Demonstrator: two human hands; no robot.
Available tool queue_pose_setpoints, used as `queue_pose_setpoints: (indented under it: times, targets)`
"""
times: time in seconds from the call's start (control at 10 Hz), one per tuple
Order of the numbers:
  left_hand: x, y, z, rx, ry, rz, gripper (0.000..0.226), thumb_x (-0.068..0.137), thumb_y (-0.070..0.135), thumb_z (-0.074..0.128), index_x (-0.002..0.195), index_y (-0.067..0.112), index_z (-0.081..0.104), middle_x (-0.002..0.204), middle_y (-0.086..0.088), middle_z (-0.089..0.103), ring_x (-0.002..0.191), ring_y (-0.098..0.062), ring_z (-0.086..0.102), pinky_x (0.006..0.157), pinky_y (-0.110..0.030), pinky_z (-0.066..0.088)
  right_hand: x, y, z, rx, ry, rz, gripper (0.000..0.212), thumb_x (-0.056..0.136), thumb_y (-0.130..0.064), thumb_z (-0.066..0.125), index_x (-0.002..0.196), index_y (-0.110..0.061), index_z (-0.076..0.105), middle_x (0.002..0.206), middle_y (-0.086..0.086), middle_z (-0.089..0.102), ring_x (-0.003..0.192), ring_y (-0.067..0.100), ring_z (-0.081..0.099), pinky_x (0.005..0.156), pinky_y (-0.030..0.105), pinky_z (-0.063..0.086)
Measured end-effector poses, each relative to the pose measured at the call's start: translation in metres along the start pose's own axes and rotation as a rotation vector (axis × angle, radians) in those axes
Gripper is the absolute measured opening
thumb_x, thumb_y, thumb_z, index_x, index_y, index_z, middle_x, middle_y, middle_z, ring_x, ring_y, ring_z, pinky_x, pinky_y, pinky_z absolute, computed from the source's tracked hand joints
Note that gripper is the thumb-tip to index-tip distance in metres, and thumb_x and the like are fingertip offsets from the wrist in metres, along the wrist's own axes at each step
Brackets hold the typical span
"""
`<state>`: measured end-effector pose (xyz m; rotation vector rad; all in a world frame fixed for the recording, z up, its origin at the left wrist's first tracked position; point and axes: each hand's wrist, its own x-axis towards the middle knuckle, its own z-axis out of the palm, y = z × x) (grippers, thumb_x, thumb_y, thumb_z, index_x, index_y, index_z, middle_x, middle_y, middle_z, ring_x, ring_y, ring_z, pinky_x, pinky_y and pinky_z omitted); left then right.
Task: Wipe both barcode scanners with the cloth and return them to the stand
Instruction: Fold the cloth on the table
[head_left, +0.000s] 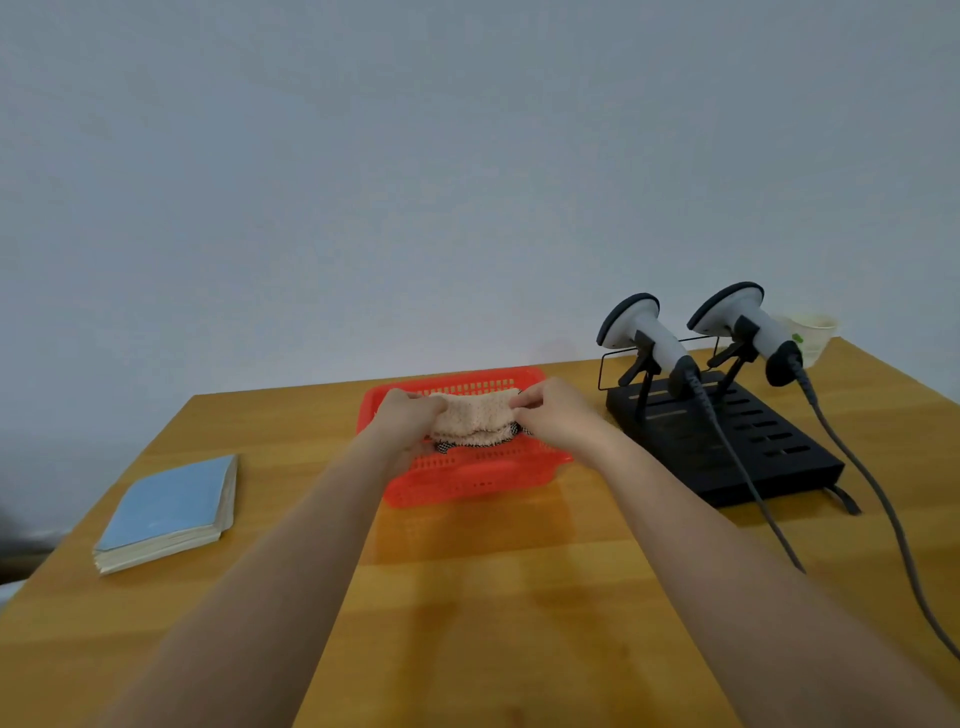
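Both hands gripped the cloth (475, 418) over the red basket (467, 478), the left hand (410, 418) pinching its left end and the right hand (553, 415) its right end, so its long axis ran side to side between them. Two scanners (644, 338) sat in the stand (727, 441), just right of the basket, nearer the right hand. Neither looked wiped yet, I judged.

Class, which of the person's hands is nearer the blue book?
Left. The left hand grips the cloth on the side toward the blue book; the right hand is farther across the basket.
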<state>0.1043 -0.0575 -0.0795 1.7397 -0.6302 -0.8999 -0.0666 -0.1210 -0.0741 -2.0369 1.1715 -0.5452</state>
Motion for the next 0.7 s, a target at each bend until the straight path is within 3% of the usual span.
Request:
queue_pose_setpoints:
  times: [0.1,0.2,0.3,0.4,0.5,0.6,0.7]
  targets:
    - [0.012,-0.004,0.001,0.024,-0.003,-0.032,0.043,0.093,0.013,0.061,0.129,-0.003,0.045,0.127,-0.019,0.055,0.112,-0.033,0.059,0.093,-0.052,0.053,0.011,0.005,0.008,-0.057,-0.049,0.016,0.031,0.092,-0.002,0.045,0.117,0.011,0.058,0.127,0.021,0.059,0.057,0.018,0.041,0.054,0.029,0.036]
    - [0.022,-0.007,0.003,0.036,-0.015,-0.044,0.049,0.093,0.014,0.062,0.134,-0.003,0.042,0.133,-0.017,0.053,0.116,-0.034,0.057,0.094,-0.052,0.052,0.018,0.007,0.011,-0.078,-0.072,0.037,0.030,0.094,-0.005,0.045,0.119,0.000,0.061,0.128,0.014,0.060,0.051,0.013,0.044,0.050,0.025,0.039]
    - [0.022,-0.008,0.007,0.020,-0.021,-0.064,0.062,0.092,0.016,0.064,0.142,-0.001,0.032,0.139,-0.015,0.048,0.120,-0.033,0.055,0.095,-0.052,0.051,0.020,0.008,0.013,-0.103,-0.089,0.048,0.030,0.095,-0.006,0.045,0.120,-0.001,0.060,0.130,0.014,0.058,0.070,0.020,0.062,0.063,0.030,0.052]
    - [0.029,-0.013,0.013,0.077,-0.012,-0.041,0.063,0.093,0.022,0.064,0.143,0.000,0.034,0.139,-0.006,0.046,0.130,-0.031,0.045,0.106,-0.044,0.041,0.020,0.009,0.013,-0.144,-0.094,0.043,0.030,0.095,-0.008,0.048,0.120,-0.001,0.062,0.132,0.012,0.057,0.117,0.027,0.055,0.093,0.032,0.046]
    - [0.021,-0.005,0.012,0.124,0.067,0.022,0.048,0.096,0.021,0.060,0.135,0.000,0.043,0.128,-0.009,0.052,0.118,-0.026,0.048,0.097,-0.037,0.040,0.017,0.007,0.005,-0.108,-0.070,0.008,0.027,0.093,-0.010,0.052,0.116,-0.007,0.066,0.129,0.007,0.059,0.116,0.020,0.055,0.094,0.029,0.044]
    - [0.012,0.009,0.004,0.109,0.158,0.117,0.035,0.095,0.023,0.060,0.123,0.004,0.054,0.116,-0.009,0.057,0.102,-0.024,0.053,0.093,-0.036,0.045,0.011,0.003,-0.010,-0.066,0.027,-0.030,0.024,0.092,-0.019,0.058,0.114,-0.013,0.066,0.118,0.000,0.062,0.107,0.015,0.057,0.084,0.024,0.044]
    - [-0.013,0.035,-0.008,-0.016,0.204,0.245,0.026,0.097,0.030,0.055,0.097,0.008,0.067,0.112,-0.008,0.063,0.107,-0.027,0.058,0.103,-0.045,0.046,-0.005,-0.014,-0.040,0.063,0.217,-0.098,0.011,0.091,-0.022,0.060,0.099,-0.020,0.067,0.086,-0.006,0.060,0.075,0.008,0.058,0.059,0.018,0.041]
